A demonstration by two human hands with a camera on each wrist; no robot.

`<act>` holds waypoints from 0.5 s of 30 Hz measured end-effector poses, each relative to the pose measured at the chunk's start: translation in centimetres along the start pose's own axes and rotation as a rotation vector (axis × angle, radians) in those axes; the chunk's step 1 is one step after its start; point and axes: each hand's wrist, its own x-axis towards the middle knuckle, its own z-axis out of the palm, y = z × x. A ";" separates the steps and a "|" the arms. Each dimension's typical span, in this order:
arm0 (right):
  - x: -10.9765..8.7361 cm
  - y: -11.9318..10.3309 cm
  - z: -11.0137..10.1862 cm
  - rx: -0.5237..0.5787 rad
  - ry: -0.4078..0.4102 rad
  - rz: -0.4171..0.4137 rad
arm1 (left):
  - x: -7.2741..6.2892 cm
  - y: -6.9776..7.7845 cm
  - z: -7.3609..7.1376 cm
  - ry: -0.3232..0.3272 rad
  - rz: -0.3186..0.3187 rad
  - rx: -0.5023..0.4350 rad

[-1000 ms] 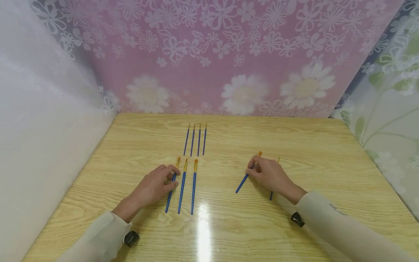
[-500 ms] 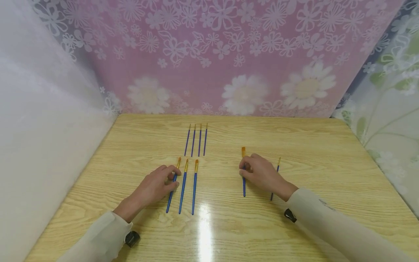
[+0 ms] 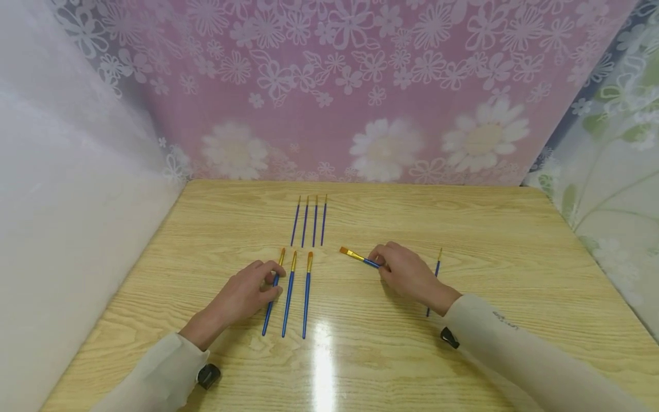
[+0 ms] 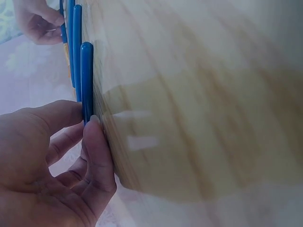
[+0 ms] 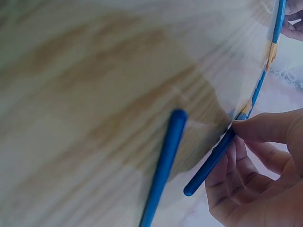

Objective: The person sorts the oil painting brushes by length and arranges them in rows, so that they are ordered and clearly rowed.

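Observation:
My left hand [image 3: 244, 293] rests at the leftmost of three blue-handled paintbrushes lying side by side. Its thumb and forefinger pinch that paintbrush [image 3: 269, 312], whose blue end [image 4: 87, 71] shows between them in the left wrist view. Beside it lie a second paintbrush [image 3: 288, 297] and a third paintbrush [image 3: 306, 297], bristles away from me. Right of the row, my right hand [image 3: 407, 274] pinches a wide flat paintbrush [image 3: 354, 255] by its blue handle [image 5: 210, 163], bristles pointing left. Part of that handle is hidden behind the hand in the head view.
Several thin paintbrushes [image 3: 314, 223] lie in a row farther back on the wooden table [image 3: 231, 217]. One slim paintbrush [image 3: 437, 269] lies by the right forearm, partly covered. A pink flowered cloth [image 3: 309, 114] hangs behind the table; pale sheets hang at both sides.
My right hand has shifted left, and the flat paintbrush in it has turned from slanting right, through upright, to bristles pointing left. The left hand stays at its paintbrush.

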 end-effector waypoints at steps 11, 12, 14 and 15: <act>0.1 -1.0 -1.0 0.328 -0.056 0.077 | 0.0 -0.1 0.0 0.005 0.003 0.008; 0.1 -1.1 -1.0 0.373 -0.071 0.101 | 0.0 -0.1 -0.1 0.004 0.004 0.008; 0.1 -1.5 -0.8 0.448 -0.099 0.144 | 0.0 -0.1 -0.1 0.004 0.005 0.010; 0.1 -1.6 -0.7 0.472 -0.108 0.154 | 0.0 0.0 -0.1 0.004 0.005 0.009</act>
